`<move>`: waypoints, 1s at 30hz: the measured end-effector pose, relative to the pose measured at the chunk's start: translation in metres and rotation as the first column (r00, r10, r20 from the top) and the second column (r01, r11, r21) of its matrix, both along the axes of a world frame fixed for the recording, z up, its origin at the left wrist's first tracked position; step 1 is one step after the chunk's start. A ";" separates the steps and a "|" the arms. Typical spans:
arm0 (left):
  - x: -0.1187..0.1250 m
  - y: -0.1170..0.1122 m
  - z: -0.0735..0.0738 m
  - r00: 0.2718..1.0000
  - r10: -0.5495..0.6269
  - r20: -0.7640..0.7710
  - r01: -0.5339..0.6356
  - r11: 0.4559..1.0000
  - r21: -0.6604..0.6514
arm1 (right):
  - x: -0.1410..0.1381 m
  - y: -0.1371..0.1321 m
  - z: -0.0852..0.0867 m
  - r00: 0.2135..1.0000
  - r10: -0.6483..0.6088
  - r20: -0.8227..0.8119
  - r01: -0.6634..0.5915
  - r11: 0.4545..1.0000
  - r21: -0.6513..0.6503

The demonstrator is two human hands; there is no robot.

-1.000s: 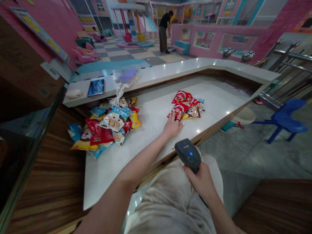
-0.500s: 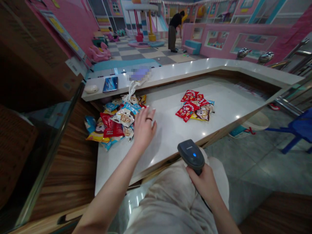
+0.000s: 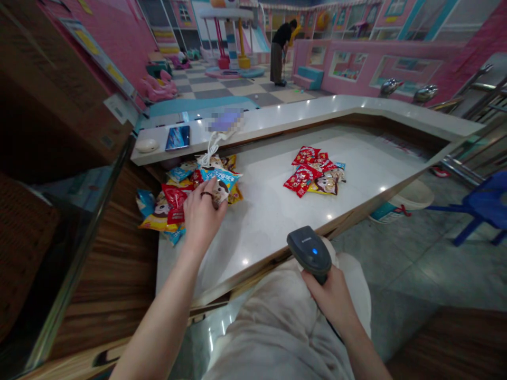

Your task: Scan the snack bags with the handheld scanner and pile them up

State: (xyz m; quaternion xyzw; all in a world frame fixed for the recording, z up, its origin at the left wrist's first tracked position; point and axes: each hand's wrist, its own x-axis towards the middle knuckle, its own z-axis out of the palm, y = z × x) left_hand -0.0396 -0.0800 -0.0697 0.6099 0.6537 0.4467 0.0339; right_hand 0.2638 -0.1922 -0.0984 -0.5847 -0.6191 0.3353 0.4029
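Observation:
My left hand has its fingers closed on a blue-and-white snack packet at the right side of a heap. Around it lie more packets, among them a red snack packet and a yellow snack packet. My right hand grips a dark barcode scanner with a lit blue light, held over my lap by the counter's front edge. Farther right on the white counter rests a smaller group of red packets with a yellow-and-white packet partly beneath them.
On the raised ledge are a phone, a white oval object and a blurred purple item with a white cable. A bucket and blue stool stand right. A person stands in the play area behind.
My left hand has moved left and closed on the blue-and-white packet, which now sits a little farther right and tilted. My right hand keeps the scanner in nearly the same place.

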 end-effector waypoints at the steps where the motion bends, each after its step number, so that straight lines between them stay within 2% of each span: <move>1: 0.007 -0.002 0.002 0.995 -0.054 0.080 0.054 0.999 0.003 | 0.001 0.000 0.000 1.000 -0.010 -0.001 0.010 1.000 0.002; 2: 0.015 -0.004 0.002 0.971 -0.127 0.201 0.129 0.992 0.003 | 0.002 -0.001 0.000 1.000 -0.015 -0.005 0.015 1.000 0.003; 3: 0.023 -0.005 0.001 0.913 -0.201 0.356 0.212 0.977 0.009 | 0.003 -0.001 0.001 1.000 -0.016 -0.008 0.016 1.000 0.002; 4: 0.031 -0.005 -0.001 0.812 -0.256 0.525 0.290 0.957 0.017 | 0.003 -0.001 0.001 1.000 -0.016 -0.011 0.016 1.000 0.000; 5: 0.039 -0.005 -0.005 0.678 -0.279 0.680 0.356 0.934 0.028 | 0.003 -0.001 0.002 1.000 -0.014 -0.015 0.014 1.000 0.000; 7: 0.053 -0.004 -0.016 0.393 -0.232 0.890 0.445 0.895 0.037 | 0.003 -0.001 0.003 1.000 -0.012 -0.021 0.013 1.000 0.006; 8: 0.059 -0.003 -0.022 0.271 -0.183 0.945 0.477 0.878 0.033 | 0.002 -0.001 0.003 1.000 -0.012 -0.020 0.012 1.000 0.008; 10: 0.068 -0.001 -0.035 0.088 -0.091 0.992 0.534 0.845 0.031 | 0.001 0.000 0.003 1.000 -0.011 -0.012 0.011 1.000 0.003; 13: 0.076 0.003 -0.051 -0.073 0.003 0.997 0.581 0.813 0.040 | -0.001 0.001 0.001 1.000 -0.005 0.000 0.005 1.000 -0.016; 16: 0.082 0.004 -0.061 -0.122 0.026 0.992 0.624 0.780 0.057 | -0.005 0.002 -0.001 1.000 0.004 -0.005 -0.004 1.000 -0.019; 18: 0.085 0.004 -0.064 -0.082 0.012 0.997 0.647 0.761 0.044 | -0.009 0.003 -0.001 1.000 0.008 -0.015 -0.009 1.000 -0.029; 22: 0.089 0.001 -0.067 0.030 -0.034 0.999 0.647 0.762 0.006 | -0.017 0.006 0.001 0.998 0.043 -0.038 -0.045 0.998 -0.048; 30: 0.089 0.000 -0.070 0.047 -0.044 0.998 0.672 0.741 0.001 | -0.028 0.011 0.003 0.997 0.076 -0.013 -0.076 0.997 -0.015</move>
